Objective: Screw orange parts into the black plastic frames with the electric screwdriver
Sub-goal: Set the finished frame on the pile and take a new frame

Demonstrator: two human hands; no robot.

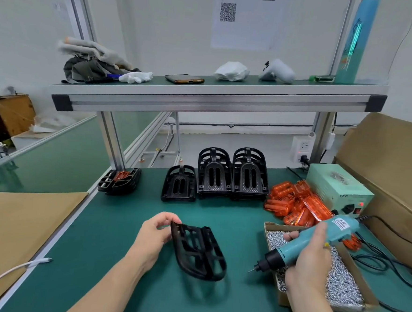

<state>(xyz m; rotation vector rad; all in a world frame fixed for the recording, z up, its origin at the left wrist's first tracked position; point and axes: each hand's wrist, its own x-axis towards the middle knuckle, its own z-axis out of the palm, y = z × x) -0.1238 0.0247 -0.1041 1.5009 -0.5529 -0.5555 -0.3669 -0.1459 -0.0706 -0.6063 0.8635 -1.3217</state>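
**A:** What have the left fingers got?

**B:** They pinch the upper rim of a black ribbed plastic frame. The fingertips curl over its edge and the thumb sits underneath. The left hand holds it tilted, near the middle of the green matted surface, with its rounded end towards the front edge. I cannot tell whether that low end touches the mat.

**A:** And the right?

**B:** The right hand has its fingers wrapped round the barrel of a teal electric screwdriver. The bit points down and to the left, beside the frame but apart from it. Under that hand lies a shallow cardboard tray of small silver screws, by the right edge.

**A:** Where are the orange parts?

**B:** A heap of translucent orange plastic parts lies just behind the tray, towards the back right corner — right against a pale green power box. Left of the heap, along the back edge, stand two tall stacks of black frames, with a lower one beside them. At the back left corner lies a small pile of frames — the top one carries an orange piece.
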